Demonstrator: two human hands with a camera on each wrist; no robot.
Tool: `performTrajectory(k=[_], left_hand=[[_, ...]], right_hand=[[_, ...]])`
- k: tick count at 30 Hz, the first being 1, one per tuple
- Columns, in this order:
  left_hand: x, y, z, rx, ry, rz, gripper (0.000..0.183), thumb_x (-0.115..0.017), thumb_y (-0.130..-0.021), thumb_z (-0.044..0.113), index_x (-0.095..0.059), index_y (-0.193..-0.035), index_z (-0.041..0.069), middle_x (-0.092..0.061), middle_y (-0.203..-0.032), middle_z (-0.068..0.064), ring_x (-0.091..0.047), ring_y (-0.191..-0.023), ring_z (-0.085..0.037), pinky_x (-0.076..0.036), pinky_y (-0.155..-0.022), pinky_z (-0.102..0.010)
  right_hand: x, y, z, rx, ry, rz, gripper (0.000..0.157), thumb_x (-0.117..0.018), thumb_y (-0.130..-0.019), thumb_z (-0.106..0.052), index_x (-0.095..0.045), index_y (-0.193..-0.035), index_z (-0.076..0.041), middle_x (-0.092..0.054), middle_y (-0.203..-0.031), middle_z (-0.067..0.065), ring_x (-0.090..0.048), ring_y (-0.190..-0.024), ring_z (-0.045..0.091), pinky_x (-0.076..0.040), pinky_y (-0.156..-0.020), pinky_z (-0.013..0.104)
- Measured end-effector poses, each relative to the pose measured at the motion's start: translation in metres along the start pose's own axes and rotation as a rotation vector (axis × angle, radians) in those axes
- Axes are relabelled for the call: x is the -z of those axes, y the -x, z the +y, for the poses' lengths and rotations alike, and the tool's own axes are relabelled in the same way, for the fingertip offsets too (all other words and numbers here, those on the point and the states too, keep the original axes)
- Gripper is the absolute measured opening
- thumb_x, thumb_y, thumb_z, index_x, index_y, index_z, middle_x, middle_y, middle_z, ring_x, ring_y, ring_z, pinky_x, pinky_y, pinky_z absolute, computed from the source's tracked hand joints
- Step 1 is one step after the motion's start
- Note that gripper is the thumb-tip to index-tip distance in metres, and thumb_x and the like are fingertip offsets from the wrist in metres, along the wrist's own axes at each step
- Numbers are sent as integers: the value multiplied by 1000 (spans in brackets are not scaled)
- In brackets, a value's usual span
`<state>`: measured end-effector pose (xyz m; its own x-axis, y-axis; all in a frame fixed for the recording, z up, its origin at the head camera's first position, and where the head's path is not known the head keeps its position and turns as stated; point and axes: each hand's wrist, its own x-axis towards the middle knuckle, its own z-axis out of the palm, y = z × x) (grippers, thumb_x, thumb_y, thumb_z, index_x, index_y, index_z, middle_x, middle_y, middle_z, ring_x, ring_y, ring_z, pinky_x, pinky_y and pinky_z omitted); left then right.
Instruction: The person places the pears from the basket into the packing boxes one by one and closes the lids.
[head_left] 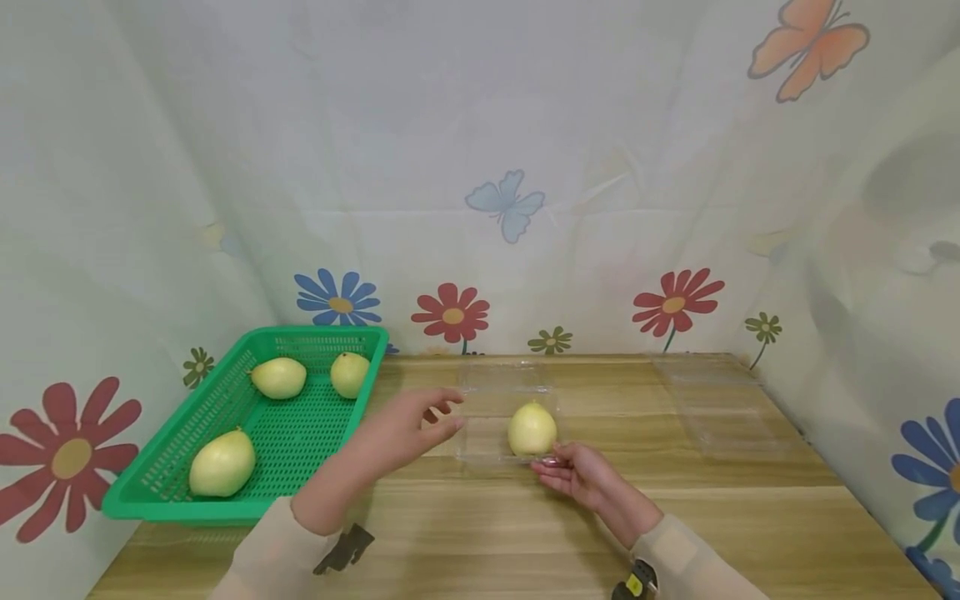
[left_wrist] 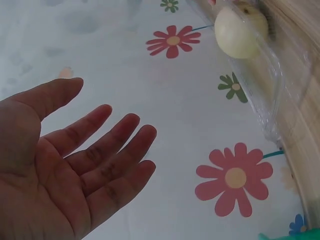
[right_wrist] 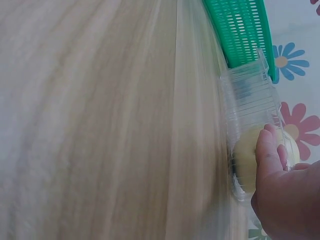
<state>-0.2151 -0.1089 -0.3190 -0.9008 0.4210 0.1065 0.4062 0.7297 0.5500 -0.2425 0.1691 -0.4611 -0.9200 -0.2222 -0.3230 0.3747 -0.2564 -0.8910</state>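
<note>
A clear plastic box (head_left: 480,433) lies on the wooden table with one pale yellow pear (head_left: 532,429) in its right part. My right hand (head_left: 588,479) is at the front right edge of this box, its thumb by the rim and the fingers lower, pinching the edge beside the pear. In the right wrist view the fingers (right_wrist: 268,155) overlap the box wall and the pear. My left hand (head_left: 412,427) hovers left of the box, holding nothing. Its fingers are spread and slightly bent, palm showing, in the left wrist view.
A green basket (head_left: 367,400) on the left holds several pears, one (head_left: 222,463) near its front. Another clear plastic container (head_left: 731,417) lies at the right of the table (head_left: 495,542). Behind hangs a white curtain (head_left: 420,167) with printed flowers and butterflies.
</note>
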Motion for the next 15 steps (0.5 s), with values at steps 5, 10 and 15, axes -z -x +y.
performTrajectory(k=[5,10,15], left_hand=[[24,5,-1,-7,-78,-16,40,-67,-99,30,-65,-133,8,-73,-123,-10,-68,-109,-29,-60,-89,-43],[43,3,-7,4,-119,-17,47,-66,-100,29,-60,-140,5,-67,-135,-15,-65,-119,-36,-58,-97,-50],[61,-3,-16,6,-147,9,55,-66,-100,29,-52,-147,4,-59,-145,-20,-57,-131,-43,-52,-106,-58]], right_hand=[[0,0,0,-2,-5,7,19,-37,-108,-8,-47,-109,9,-68,-86,6,-74,-81,11,-63,-82,28],[0,0,1,-1,-7,13,19,-37,-108,-8,-47,-110,9,-68,-85,6,-74,-81,12,-63,-81,27],[0,-1,0,6,-2,10,21,-38,-109,-8,-47,-113,11,-69,-85,6,-75,-82,12,-63,-83,28]])
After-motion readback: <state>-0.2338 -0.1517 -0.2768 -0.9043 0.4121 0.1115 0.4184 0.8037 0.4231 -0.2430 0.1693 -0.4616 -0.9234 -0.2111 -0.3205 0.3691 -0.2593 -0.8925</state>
